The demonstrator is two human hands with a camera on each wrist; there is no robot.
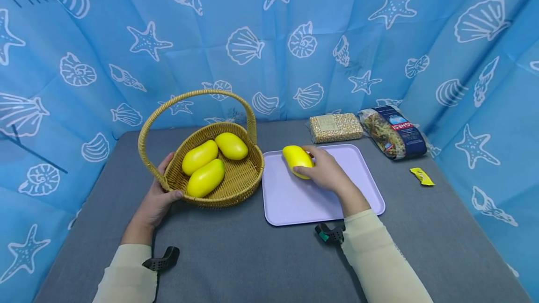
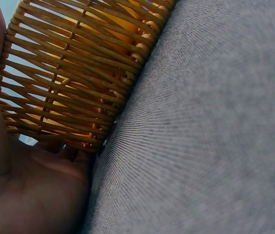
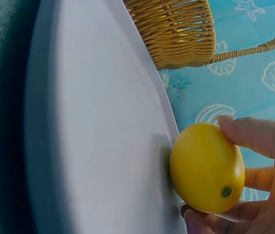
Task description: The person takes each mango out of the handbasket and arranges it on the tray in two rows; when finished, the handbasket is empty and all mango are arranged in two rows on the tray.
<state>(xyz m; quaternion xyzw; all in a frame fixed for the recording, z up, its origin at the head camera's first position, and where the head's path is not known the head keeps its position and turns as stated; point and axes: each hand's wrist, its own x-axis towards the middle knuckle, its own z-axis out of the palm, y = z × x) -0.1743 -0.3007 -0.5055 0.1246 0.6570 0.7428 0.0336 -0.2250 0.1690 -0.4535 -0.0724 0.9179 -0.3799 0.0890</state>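
A wicker basket (image 1: 236, 190) with an arched handle stands on the grey table, three yellow mangoes (image 1: 206, 178) inside it. The left hand (image 1: 156, 200) holds the basket's left side, thumb at the front rim; the left wrist view shows the palm (image 2: 40, 190) against the woven wall (image 2: 74, 73). Over the lilac tray (image 1: 290, 205) the right hand (image 1: 326, 169) grips another yellow mango (image 1: 296, 160). In the right wrist view the thumb and fingers (image 3: 259, 136) lie round this mango (image 3: 205, 168), close to the tray surface (image 3: 108, 122); whether they touch cannot be told.
Behind the tray lies a vacuum pack of pale grains (image 1: 337, 127), with a dark blue pasta bag (image 1: 393, 132) to its right. A small yellow wrapped packet (image 1: 422, 176) lies right of the tray. A blue shell-patterned curtain (image 1: 278, 74) surrounds the table's back and sides.
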